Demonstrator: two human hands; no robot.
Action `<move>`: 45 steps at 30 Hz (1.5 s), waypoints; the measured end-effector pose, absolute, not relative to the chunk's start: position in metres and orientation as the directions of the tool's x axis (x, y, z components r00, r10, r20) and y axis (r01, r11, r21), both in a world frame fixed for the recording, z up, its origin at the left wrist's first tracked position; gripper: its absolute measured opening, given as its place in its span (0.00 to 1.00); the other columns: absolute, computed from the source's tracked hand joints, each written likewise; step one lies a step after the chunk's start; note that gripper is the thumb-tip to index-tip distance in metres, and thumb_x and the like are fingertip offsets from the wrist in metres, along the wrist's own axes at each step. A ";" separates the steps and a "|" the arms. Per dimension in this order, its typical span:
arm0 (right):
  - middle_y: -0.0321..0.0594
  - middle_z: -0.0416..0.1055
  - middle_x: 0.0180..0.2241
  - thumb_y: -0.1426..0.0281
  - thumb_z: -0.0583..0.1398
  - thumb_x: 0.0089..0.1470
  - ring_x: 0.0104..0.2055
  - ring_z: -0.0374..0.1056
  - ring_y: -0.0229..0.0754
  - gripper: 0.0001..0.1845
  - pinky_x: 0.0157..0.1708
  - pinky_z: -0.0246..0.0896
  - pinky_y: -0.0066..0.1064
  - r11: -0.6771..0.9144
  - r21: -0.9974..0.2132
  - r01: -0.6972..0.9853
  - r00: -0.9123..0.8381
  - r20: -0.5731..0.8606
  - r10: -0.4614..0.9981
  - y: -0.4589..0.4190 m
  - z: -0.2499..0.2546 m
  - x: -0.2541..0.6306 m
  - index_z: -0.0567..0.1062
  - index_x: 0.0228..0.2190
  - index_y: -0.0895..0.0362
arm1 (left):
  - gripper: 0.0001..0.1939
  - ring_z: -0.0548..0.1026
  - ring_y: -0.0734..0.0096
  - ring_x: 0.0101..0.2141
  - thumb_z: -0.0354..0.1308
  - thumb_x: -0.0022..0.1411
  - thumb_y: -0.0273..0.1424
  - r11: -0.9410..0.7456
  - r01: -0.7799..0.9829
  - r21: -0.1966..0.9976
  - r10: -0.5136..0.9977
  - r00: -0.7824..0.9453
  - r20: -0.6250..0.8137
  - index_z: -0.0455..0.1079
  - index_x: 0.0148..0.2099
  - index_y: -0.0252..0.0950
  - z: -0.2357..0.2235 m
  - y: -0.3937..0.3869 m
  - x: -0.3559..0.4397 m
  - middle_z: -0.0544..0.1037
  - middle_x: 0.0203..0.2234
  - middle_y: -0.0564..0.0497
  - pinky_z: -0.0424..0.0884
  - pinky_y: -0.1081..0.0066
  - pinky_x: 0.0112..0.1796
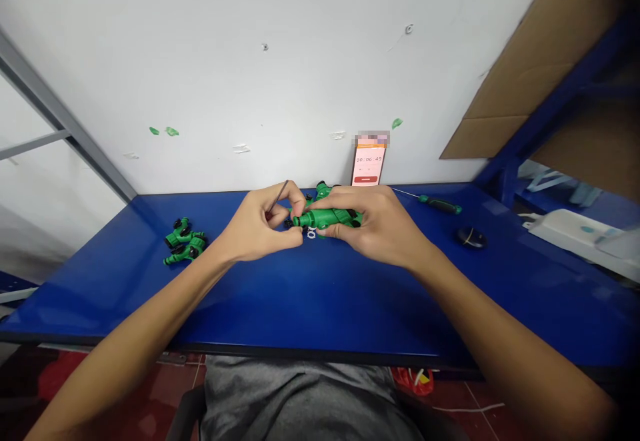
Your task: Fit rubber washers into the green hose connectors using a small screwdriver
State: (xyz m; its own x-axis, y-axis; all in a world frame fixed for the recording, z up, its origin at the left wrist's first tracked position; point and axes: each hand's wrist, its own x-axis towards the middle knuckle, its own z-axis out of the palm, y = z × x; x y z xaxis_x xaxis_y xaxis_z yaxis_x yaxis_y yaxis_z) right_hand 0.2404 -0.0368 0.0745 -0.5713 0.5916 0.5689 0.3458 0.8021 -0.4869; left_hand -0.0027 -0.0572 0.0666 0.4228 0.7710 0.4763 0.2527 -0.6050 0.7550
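Note:
My right hand (375, 221) is wrapped round a green plastic part with black fittings (325, 218), held just above the blue table (320, 294) at its middle. My left hand (265, 224) is pinched on a thin dark metal pick (281, 194), whose upper end sticks up above the fingers while its lower end meets the left tip of the green part. Both hands touch at the part. A second green part (323, 191) lies right behind the hands.
Two more green parts (184, 241) lie on the table at the left. A green-handled screwdriver (440, 204) and a small black round piece (470, 236) lie at the right. A phone showing a timer (369, 164) leans on the wall. Blue shelving with cardboard stands right.

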 end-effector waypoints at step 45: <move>0.45 0.83 0.46 0.74 0.62 0.63 0.45 0.77 0.52 0.19 0.49 0.66 0.44 0.768 -0.258 0.586 -0.505 0.626 0.595 -0.001 0.034 0.240 0.79 0.55 0.52 | 0.12 0.58 0.77 0.21 0.65 0.69 0.39 -0.613 0.500 0.611 0.775 0.230 0.589 0.79 0.46 0.35 0.032 -0.028 0.000 0.73 0.24 0.56 0.54 0.72 0.26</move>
